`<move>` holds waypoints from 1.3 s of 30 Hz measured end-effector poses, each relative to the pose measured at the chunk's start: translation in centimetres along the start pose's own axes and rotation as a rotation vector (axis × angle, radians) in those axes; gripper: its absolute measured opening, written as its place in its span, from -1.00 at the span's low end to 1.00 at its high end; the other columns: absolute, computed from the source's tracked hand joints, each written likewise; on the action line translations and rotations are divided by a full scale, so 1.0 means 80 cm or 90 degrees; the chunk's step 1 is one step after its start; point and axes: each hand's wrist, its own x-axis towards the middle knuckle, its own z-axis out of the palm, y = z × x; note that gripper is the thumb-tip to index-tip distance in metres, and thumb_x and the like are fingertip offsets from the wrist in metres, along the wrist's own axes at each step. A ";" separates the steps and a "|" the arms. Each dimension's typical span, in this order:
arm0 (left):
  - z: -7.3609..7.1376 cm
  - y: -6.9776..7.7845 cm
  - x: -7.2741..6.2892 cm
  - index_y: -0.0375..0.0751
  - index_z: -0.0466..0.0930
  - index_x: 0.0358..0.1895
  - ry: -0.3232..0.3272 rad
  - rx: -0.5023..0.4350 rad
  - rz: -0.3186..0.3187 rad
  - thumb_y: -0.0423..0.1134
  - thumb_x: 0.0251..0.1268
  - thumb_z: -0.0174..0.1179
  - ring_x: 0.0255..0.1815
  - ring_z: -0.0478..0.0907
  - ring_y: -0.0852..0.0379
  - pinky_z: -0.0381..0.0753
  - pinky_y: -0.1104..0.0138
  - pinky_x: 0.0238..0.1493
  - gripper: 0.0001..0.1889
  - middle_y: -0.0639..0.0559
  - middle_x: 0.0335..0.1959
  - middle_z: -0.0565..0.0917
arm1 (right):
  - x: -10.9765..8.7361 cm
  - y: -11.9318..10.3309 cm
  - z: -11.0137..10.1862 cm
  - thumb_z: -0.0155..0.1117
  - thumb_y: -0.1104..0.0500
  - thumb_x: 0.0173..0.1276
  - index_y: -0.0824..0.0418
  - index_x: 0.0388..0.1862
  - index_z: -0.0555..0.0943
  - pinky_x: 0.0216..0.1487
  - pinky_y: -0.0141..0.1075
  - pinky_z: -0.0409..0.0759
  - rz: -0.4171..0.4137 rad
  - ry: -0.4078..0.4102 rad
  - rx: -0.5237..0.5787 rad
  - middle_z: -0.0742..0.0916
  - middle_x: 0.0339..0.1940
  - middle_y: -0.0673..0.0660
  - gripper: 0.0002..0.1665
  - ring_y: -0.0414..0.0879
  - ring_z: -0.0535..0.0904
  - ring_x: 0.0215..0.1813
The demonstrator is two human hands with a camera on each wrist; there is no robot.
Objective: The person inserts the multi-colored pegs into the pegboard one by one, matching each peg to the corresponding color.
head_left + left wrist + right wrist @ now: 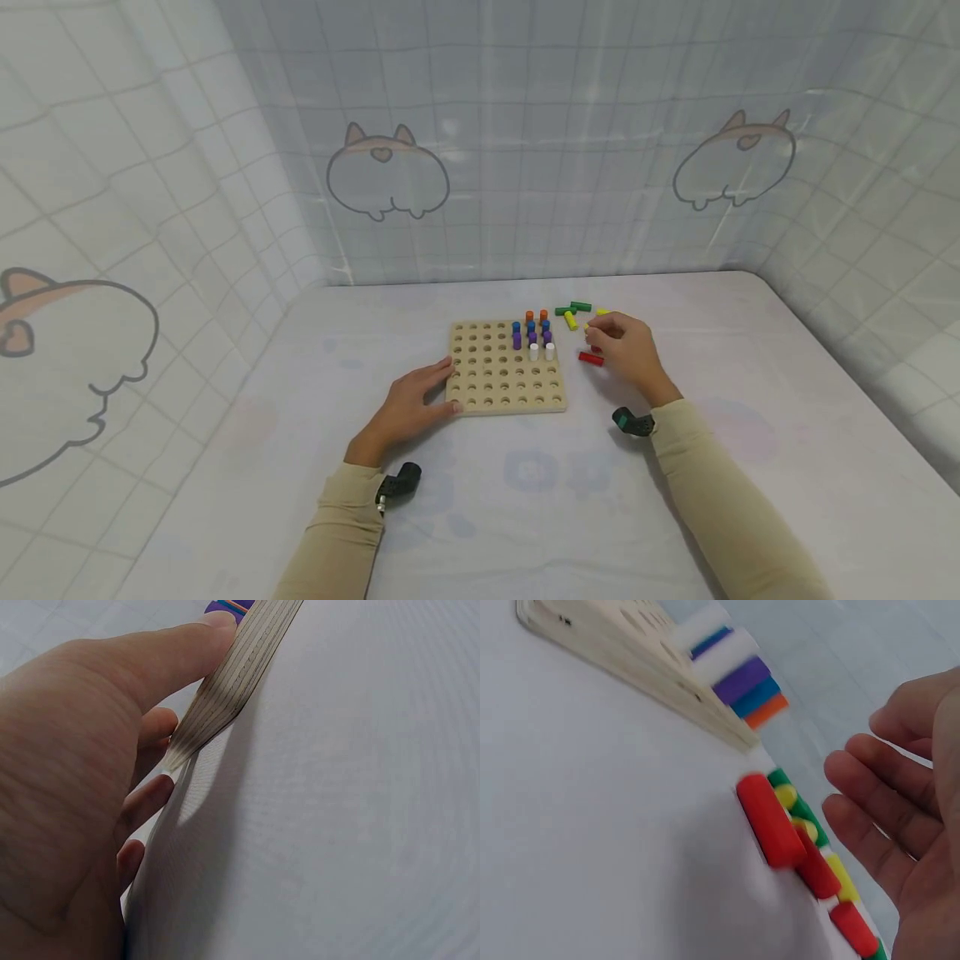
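Note:
A wooden peg board (480,410) with rows of round holes lies on the table. Coloured pegs stand upright in its far right part: two white pegs (550,352) in front, then purple pegs (517,341), blue pegs (516,327) and orange pegs (529,316). My left hand (411,407) rests against the board's left side, its thumb (176,656) at the near corner. To the right of the board, my right hand (628,350) hovers over loose pegs, fingers loosely bent; the right wrist view shows nothing between them. Below it lies a red peg (591,359).
Green pegs (581,307) and yellow pegs (571,320) lie loose beyond the board's right edge. More red pegs (853,928) show in the right wrist view. A white cloth (510,517) covers the table, and tiled-pattern curtains (525,150) enclose it.

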 end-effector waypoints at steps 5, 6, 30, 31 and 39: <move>0.000 -0.002 0.000 -0.13 0.32 0.51 -0.002 -0.004 0.000 0.18 0.31 0.27 0.53 0.18 -0.15 0.12 -0.12 0.47 -0.21 0.10 0.56 0.23 | -0.003 0.010 -0.012 0.31 0.05 0.44 0.13 -0.08 0.68 0.13 -0.09 0.60 0.020 -0.019 -0.046 0.75 -0.11 0.07 -0.79 -0.02 0.64 -0.02; 0.000 -0.002 0.000 -0.13 0.31 0.52 -0.003 -0.006 0.000 0.18 0.31 0.26 0.53 0.17 -0.14 0.12 -0.12 0.47 -0.21 0.10 0.56 0.23 | -0.004 0.012 -0.014 0.31 0.06 0.44 0.14 -0.08 0.68 0.14 -0.05 0.59 0.018 -0.025 -0.052 0.75 -0.11 0.08 -0.80 0.00 0.63 -0.01; 0.001 -0.004 -0.002 -0.15 0.29 0.53 -0.004 -0.007 0.009 0.18 0.33 0.26 0.54 0.16 -0.15 0.12 -0.14 0.47 -0.20 0.09 0.57 0.21 | -0.015 0.011 -0.001 0.39 0.24 0.36 0.18 -0.03 0.72 0.05 -0.08 0.64 -0.013 -0.134 -0.217 0.73 -0.12 0.06 -0.78 -0.02 0.60 -0.09; 0.001 -0.003 -0.002 -0.16 0.29 0.52 -0.003 -0.010 0.010 0.18 0.33 0.26 0.54 0.16 -0.15 0.12 -0.14 0.47 -0.20 0.08 0.57 0.22 | -0.015 0.011 -0.001 0.38 0.24 0.37 0.18 -0.02 0.71 0.05 -0.07 0.64 -0.011 -0.132 -0.213 0.73 -0.11 0.06 -0.78 -0.02 0.60 -0.08; -0.001 -0.001 -0.002 -0.14 0.30 0.52 -0.003 -0.011 0.008 0.18 0.32 0.27 0.54 0.16 -0.15 0.12 -0.15 0.47 -0.19 0.08 0.57 0.22 | -0.014 0.018 -0.003 0.29 0.17 0.46 0.17 0.10 0.67 0.03 -0.07 0.64 0.020 -0.097 -0.158 0.73 -0.02 0.07 -0.73 -0.01 0.60 -0.01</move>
